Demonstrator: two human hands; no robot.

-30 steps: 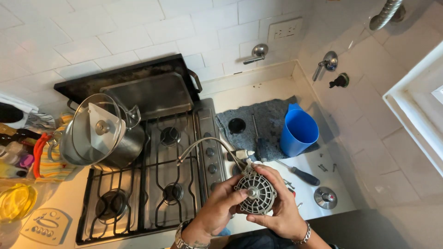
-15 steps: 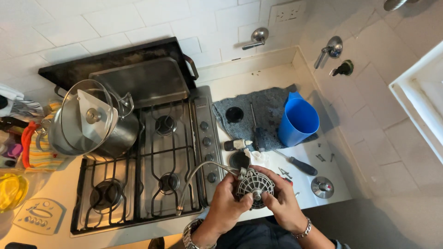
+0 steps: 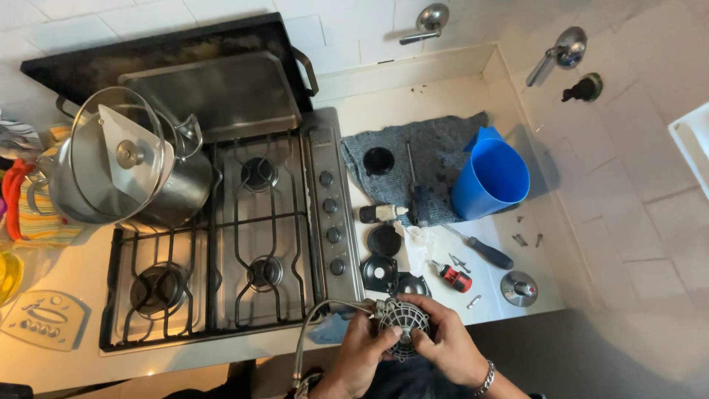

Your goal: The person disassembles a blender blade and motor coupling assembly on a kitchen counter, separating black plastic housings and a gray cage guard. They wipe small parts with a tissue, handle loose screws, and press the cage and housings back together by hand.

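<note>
On the left of the counter lies the gas stove (image 3: 221,236), with a steel pot (image 3: 136,174) on its far left burner. To the right, a blue jug (image 3: 490,179) stands on a grey cloth (image 3: 428,159), probably spread to catch small parts. Near the front edge, the left hand (image 3: 362,355) and the right hand (image 3: 447,347) both close their fingers around a round grille piece (image 3: 402,325) with a hose (image 3: 310,325), holding it steady over the edge. A red screwdriver (image 3: 452,275) lies just beyond.

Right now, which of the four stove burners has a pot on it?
The back-left burner: the steel pot with a glass lid stands there, while the other three burners sit bare.
</note>
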